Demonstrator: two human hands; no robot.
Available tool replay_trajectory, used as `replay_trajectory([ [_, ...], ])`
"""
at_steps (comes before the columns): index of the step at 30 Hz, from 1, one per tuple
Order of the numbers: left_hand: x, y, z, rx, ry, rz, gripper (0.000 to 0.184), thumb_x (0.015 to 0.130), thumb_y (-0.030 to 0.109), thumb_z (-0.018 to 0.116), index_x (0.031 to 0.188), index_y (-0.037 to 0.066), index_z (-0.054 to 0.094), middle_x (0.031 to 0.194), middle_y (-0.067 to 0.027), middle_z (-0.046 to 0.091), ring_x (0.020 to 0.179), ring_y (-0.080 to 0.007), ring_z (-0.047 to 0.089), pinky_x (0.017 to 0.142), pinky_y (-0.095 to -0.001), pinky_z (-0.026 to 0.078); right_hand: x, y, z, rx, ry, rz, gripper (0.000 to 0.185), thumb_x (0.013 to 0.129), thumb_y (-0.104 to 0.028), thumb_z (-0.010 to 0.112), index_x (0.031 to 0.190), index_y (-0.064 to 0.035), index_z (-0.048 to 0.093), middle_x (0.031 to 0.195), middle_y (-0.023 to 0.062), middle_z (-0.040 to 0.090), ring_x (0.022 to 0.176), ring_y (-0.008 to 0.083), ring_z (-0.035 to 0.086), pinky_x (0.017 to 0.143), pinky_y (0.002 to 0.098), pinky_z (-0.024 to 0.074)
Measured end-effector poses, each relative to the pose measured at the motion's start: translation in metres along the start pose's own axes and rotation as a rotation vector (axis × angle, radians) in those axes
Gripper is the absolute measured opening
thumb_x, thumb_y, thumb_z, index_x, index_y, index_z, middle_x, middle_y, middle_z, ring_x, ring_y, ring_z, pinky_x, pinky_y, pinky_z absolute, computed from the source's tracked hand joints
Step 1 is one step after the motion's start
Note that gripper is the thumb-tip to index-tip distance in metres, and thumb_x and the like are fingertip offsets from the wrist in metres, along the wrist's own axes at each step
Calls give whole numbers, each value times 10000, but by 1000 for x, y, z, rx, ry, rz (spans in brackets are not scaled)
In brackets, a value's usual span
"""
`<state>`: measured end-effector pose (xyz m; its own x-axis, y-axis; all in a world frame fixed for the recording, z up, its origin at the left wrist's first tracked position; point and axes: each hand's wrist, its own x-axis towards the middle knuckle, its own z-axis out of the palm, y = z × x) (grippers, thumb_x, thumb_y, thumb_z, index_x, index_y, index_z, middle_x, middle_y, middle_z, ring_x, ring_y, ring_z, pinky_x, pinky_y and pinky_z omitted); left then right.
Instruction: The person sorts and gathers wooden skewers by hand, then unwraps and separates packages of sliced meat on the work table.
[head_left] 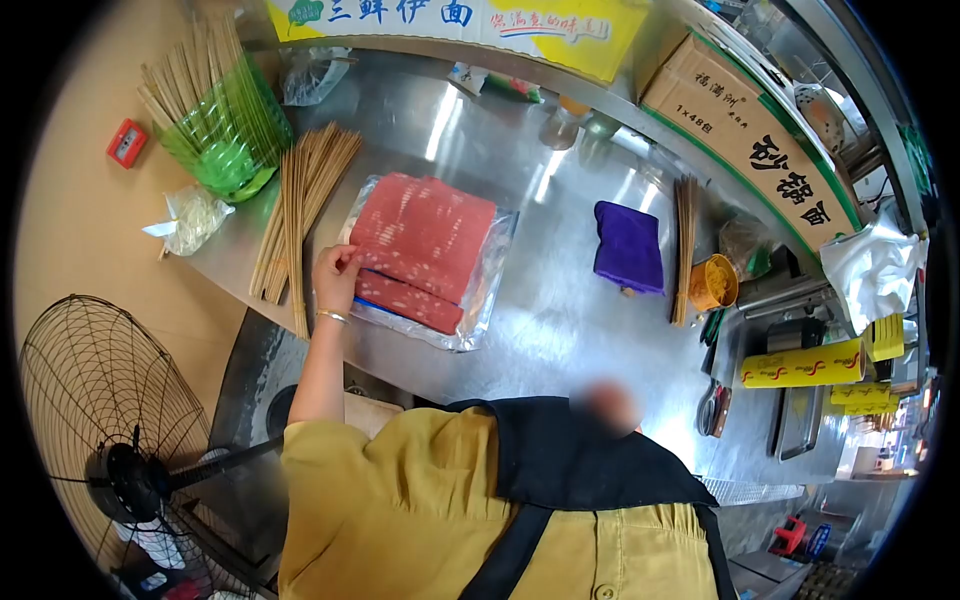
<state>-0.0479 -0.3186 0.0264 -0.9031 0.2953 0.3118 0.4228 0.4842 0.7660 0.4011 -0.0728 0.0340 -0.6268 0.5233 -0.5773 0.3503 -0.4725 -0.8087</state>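
Note:
A stack of flat red sheets with white flecks point(425, 230), like sliced processed meat, lies on clear plastic wrapping point(478, 322) on the steel counter. A narrower red strip point(415, 302) lies along the near side of the stack, with a blue edge showing between them. My left hand point(335, 277), with a bracelet at the wrist, is at the left edge of the stack. Its thumb and fingers are pinched together at the corner of a sheet. My right hand is not in view.
Bamboo skewers point(300, 205) lie in a bundle left of the wrapping; more stand in a green bag point(225, 135). A folded purple cloth point(630, 247), another skewer bundle point(684, 250) and an orange tub point(714, 282) are rightward. A caged fan point(110, 400) stands at lower left.

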Motion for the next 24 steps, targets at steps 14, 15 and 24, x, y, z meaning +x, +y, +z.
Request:
replay_trajectory([
  [14,-52,67,-11,-275,-111,-46,106,841,0,575,946,0,558,828,-85,625,762,-128,603,692,-243,471,12,-5,8,-255,101,26,84,913,-87,516,873,-26,560,680,21,569,568,83,517,536,213,419],
  [15,-58,72,-11,-268,-95,-25,106,844,11,576,948,3,560,831,-92,628,766,-144,613,690,-252,475,7,-11,12,-248,63,13,84,913,-88,516,875,-26,559,684,21,570,571,83,518,539,211,419],
  [24,-83,100,-12,-259,-60,138,118,828,4,559,945,-3,573,925,-137,650,845,-270,642,736,-310,493,23,8,-3,-130,-16,-75,88,913,-91,514,905,-17,561,706,17,578,598,88,528,546,224,434],
])
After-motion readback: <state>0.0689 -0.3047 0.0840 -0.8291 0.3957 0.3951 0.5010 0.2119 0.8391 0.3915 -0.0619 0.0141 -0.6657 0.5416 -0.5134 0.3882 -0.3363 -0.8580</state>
